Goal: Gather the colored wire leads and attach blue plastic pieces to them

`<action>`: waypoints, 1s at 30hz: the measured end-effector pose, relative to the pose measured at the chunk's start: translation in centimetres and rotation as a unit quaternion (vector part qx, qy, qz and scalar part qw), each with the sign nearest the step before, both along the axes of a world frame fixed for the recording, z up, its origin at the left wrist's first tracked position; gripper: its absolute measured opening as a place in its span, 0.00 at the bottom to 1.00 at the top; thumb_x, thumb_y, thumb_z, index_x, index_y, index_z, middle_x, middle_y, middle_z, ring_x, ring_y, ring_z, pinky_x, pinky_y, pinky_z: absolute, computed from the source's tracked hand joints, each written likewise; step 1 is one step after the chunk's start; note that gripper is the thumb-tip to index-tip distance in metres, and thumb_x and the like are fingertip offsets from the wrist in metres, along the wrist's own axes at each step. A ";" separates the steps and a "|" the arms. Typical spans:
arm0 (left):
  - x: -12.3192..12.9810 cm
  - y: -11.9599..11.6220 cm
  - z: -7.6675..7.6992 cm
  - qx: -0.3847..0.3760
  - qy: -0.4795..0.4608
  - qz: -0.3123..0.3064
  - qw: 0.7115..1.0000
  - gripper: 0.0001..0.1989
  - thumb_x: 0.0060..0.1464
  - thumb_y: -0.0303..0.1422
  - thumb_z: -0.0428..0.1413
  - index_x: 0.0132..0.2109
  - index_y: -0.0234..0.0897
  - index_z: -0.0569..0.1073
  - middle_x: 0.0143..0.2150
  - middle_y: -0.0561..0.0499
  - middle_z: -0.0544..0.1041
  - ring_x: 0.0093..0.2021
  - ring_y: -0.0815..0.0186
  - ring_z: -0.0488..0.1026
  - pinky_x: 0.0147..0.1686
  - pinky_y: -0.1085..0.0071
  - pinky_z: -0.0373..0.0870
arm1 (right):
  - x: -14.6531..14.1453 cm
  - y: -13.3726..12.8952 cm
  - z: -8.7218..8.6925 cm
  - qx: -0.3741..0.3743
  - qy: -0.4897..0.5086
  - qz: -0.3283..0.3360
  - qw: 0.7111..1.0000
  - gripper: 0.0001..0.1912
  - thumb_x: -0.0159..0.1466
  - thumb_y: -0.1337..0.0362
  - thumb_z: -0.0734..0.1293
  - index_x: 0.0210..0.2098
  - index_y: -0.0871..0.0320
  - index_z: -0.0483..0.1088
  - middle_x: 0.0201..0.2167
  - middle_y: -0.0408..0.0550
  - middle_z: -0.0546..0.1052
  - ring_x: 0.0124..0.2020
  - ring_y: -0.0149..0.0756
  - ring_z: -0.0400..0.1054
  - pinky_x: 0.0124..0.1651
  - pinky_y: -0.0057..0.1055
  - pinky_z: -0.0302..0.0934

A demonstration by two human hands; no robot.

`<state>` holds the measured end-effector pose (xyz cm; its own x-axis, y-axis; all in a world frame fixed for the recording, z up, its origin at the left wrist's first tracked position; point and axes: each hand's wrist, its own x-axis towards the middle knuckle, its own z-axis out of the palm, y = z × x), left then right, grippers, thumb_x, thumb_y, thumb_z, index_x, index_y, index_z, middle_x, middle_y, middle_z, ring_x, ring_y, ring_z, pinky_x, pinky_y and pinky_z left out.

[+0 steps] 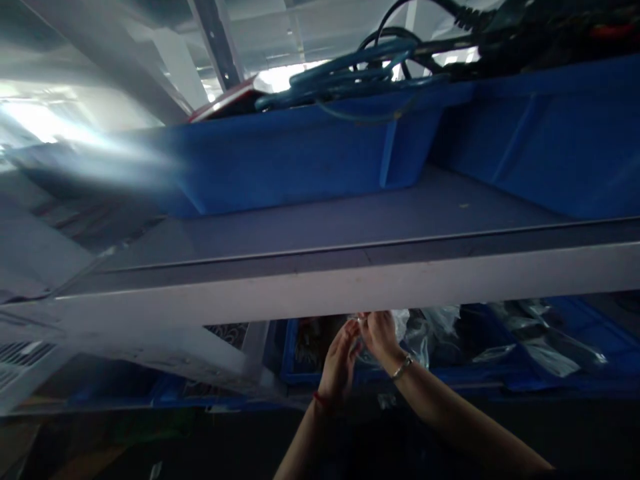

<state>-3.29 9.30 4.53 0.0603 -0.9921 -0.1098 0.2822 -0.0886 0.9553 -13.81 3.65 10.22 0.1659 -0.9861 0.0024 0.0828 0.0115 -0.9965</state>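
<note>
We find the left hand and right hand bare, fingertips close together below a pale, flat-faced shelf edge. Fingers are bent; we cannot tell whether either hand grips anything. Crumpled, clear plastic bags lie just right of the fingers, nearer the right hand; their long axis is unclear to us.

The crumpled, clear plastic bags look thin and glossy — film-like; the long blue plastic bin looks smooth and mostly matt; the flat grey shelf resembles painted metal — faintly satin; the silver-coloured bracelet shines like metal.
</note>
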 end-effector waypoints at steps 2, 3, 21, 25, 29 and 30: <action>-1.5 0.3 1.6 -0.015 0.151 0.020 0.988 0.30 0.58 0.52 0.43 0.60 0.38 0.63 0.62 0.44 0.65 0.61 0.58 0.63 0.57 0.64 0.64 | 1.4 2.2 -1.1 0.033 -0.050 -0.008 0.998 0.15 0.65 0.52 0.60 0.46 0.53 0.67 0.45 0.50 0.71 0.44 0.37 0.67 0.44 0.36 0.66; -1.8 0.3 2.2 -0.006 0.200 0.046 0.979 0.28 0.58 0.51 0.44 0.59 0.39 0.63 0.61 0.44 0.66 0.61 0.58 0.63 0.58 0.63 0.64 | 2.1 3.3 -1.5 0.050 -0.076 -0.010 0.996 0.17 0.64 0.49 0.61 0.45 0.52 0.67 0.45 0.49 0.72 0.45 0.38 0.67 0.44 0.35 0.65; 4.9 5.0 7.0 0.125 0.021 0.017 0.992 0.16 0.51 0.45 0.57 0.31 0.35 0.68 0.27 0.48 0.78 0.27 0.64 0.75 0.30 0.69 0.71 | -1.8 9.0 -3.1 0.320 -0.189 0.187 0.909 0.22 0.51 0.51 0.74 0.37 0.62 0.75 0.34 0.50 0.75 0.26 0.27 0.64 0.24 0.22 0.54; 4.0 4.7 5.5 0.100 -0.095 0.029 0.990 0.21 0.48 0.49 0.56 0.24 0.35 0.64 0.22 0.52 0.73 0.24 0.70 0.69 0.26 0.76 0.67 | -1.8 9.6 -4.0 0.380 -0.200 0.261 0.864 0.21 0.59 0.52 0.69 0.42 0.63 0.75 0.30 0.47 0.73 0.25 0.25 0.65 0.24 0.20 0.55; 4.3 5.0 5.0 0.113 -0.096 0.032 0.989 0.22 0.49 0.52 0.53 0.25 0.37 0.62 0.22 0.55 0.68 0.22 0.71 0.66 0.22 0.76 0.65 | -2.7 9.3 -4.9 0.413 -0.235 0.312 0.823 0.19 0.65 0.55 0.63 0.47 0.63 0.72 0.42 0.53 0.74 0.37 0.30 0.70 0.34 0.21 0.61; 4.5 5.1 5.0 0.119 -0.098 0.032 0.988 0.22 0.49 0.53 0.53 0.26 0.37 0.62 0.22 0.55 0.67 0.22 0.71 0.66 0.21 0.76 0.65 | -2.9 9.2 -5.1 0.413 -0.243 0.319 0.818 0.19 0.65 0.57 0.62 0.48 0.63 0.71 0.45 0.54 0.74 0.40 0.31 0.70 0.38 0.22 0.61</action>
<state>1.18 14.43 9.54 0.1646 -0.9330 -0.3202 0.1068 -0.3059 0.9461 -16.67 12.85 5.12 0.8243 -0.3985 -0.4022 0.1823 0.8593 -0.4779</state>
